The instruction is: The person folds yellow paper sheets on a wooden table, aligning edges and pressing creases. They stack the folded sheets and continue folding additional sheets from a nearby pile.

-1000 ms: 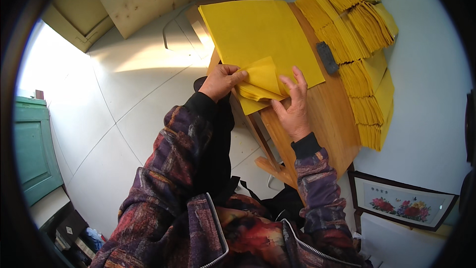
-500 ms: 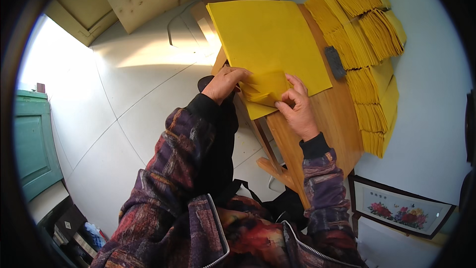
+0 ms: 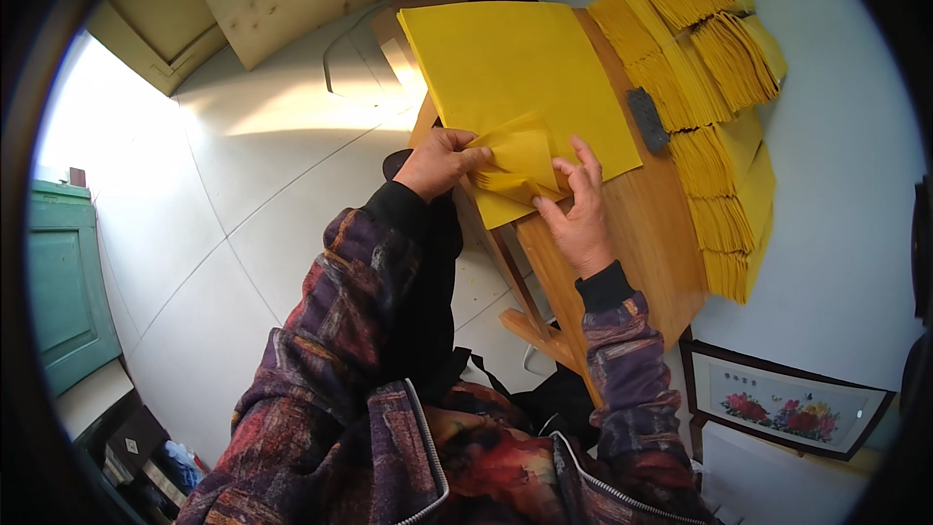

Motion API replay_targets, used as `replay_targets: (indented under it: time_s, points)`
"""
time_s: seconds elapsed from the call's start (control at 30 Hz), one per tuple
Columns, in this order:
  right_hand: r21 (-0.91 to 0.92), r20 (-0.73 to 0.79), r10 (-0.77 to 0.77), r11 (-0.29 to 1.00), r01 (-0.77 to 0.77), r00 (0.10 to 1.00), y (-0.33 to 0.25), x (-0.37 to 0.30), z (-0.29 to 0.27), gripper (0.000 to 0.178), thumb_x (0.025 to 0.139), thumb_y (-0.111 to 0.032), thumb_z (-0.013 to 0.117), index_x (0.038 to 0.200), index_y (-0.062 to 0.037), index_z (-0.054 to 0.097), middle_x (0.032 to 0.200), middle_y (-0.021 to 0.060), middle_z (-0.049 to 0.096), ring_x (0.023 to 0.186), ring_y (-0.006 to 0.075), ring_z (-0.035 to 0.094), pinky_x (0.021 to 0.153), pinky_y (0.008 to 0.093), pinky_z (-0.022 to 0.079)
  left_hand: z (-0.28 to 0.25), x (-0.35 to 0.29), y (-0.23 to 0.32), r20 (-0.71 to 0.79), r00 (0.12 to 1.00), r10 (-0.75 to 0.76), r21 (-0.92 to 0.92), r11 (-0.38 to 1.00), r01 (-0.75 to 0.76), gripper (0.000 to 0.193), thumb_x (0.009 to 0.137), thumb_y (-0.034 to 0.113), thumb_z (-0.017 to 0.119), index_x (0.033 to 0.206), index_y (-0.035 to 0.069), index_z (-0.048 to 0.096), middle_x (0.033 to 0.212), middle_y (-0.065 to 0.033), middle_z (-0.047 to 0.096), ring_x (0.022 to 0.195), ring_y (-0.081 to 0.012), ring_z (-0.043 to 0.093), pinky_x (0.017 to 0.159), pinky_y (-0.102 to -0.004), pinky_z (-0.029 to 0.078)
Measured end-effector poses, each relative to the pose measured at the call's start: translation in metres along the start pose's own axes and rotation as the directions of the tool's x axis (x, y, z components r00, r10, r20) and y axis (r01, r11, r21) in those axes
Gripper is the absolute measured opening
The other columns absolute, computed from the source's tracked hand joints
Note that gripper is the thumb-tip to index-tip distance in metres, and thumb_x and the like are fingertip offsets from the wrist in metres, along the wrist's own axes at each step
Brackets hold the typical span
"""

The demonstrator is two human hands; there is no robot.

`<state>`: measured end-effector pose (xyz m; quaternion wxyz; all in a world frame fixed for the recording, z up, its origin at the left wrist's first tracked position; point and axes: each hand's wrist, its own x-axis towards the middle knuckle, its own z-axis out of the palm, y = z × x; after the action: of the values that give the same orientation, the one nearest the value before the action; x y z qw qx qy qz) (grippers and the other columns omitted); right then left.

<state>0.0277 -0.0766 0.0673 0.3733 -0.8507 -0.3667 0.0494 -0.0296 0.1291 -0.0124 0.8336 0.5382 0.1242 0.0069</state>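
Observation:
A stack of large flat yellow paper sheets (image 3: pixel 505 58) lies on the wooden table (image 3: pixel 637 233). At the stack's near corner, a sheet of yellow paper (image 3: pixel 520 151) is lifted and partly folded over. My left hand (image 3: pixel 436 163) pinches the left edge of this folded paper between thumb and fingers. On its right side is my right hand (image 3: pixel 580 209), with fingers spread; the thumb tip touches the paper's near edge and the fingertips rest near its right edge.
Folded yellow paper bundles (image 3: pixel 714 58) are piled along the table's right side, by the wall. A dark grey block (image 3: pixel 647 121) sits between them and the sheets. A framed flower picture (image 3: pixel 787 408) stands at lower right; a teal cabinet door (image 3: pixel 73 277) is at left.
My right hand's thumb and fingers have spread apart from their pinch on the paper. The lifted paper now stands more open. My left hand keeps its hold.

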Motion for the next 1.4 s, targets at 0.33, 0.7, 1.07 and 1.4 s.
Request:
replay_targets:
  time_s: [0.33, 0.7, 1.07, 1.4]
  points:
    - [-0.304, 0.041, -0.266, 0.915, 0.266, 0.963, -0.005, -0.002, 0.004, 0.019, 0.073, 0.001, 0.069, 0.089, -0.0077, 0.064, 0.143, 0.0142, 0.037, 0.134, 0.0383, 0.029, 0.108, 0.0440, 0.031, 0.002, -0.001, 0.003, -0.020, 1.000, -0.024, -0.005, 1.000, 0.023, 0.026, 0.089, 0.013, 0.061, 0.102, -0.009, 0.065, 0.091, -0.0063, 0.068, 0.081, -0.0123, 0.061, 0.075, -0.0249, 0.049]
    - [0.136, 0.153, 0.046, 0.988, -0.067, 0.987, 0.012, 0.017, 0.000, 0.010, 0.077, -0.003, 0.068, 0.077, -0.0025, 0.058, 0.142, 0.0142, 0.041, 0.135, 0.0361, 0.029, 0.105, 0.0404, 0.032, -0.003, -0.016, 0.021, -0.081, 0.994, -0.067, -0.048, 0.997, 0.063, 0.030, 0.086, 0.020, 0.053, 0.102, 0.000, 0.069, 0.087, -0.0013, 0.067, 0.082, -0.0122, 0.057, 0.077, -0.0231, 0.044]
    - [0.029, 0.193, -0.015, 1.000, 0.010, 0.981, 0.019, 0.015, -0.002, 0.011, 0.082, -0.007, 0.065, 0.080, -0.0005, 0.056, 0.130, 0.0172, 0.052, 0.128, 0.0338, 0.039, 0.103, 0.0381, 0.033, -0.004, -0.001, 0.007, 0.016, 0.999, -0.036, 0.084, 0.996, 0.035, 0.025, 0.085, 0.015, 0.058, 0.095, -0.006, 0.067, 0.082, -0.0029, 0.066, 0.074, -0.0100, 0.057, 0.071, -0.0230, 0.046]
    - [0.029, -0.268, 0.039, 0.999, -0.032, 0.963, 0.074, 0.006, -0.033, 0.012, 0.082, -0.010, 0.064, 0.092, -0.0021, 0.063, 0.119, 0.0182, 0.057, 0.116, 0.0354, 0.049, 0.099, 0.0408, 0.038, 0.000, -0.006, 0.015, -0.018, 1.000, -0.005, 0.118, 0.993, 0.007, 0.021, 0.089, 0.019, 0.058, 0.090, -0.001, 0.067, 0.077, 0.0011, 0.062, 0.069, -0.0073, 0.053, 0.062, -0.0221, 0.040]
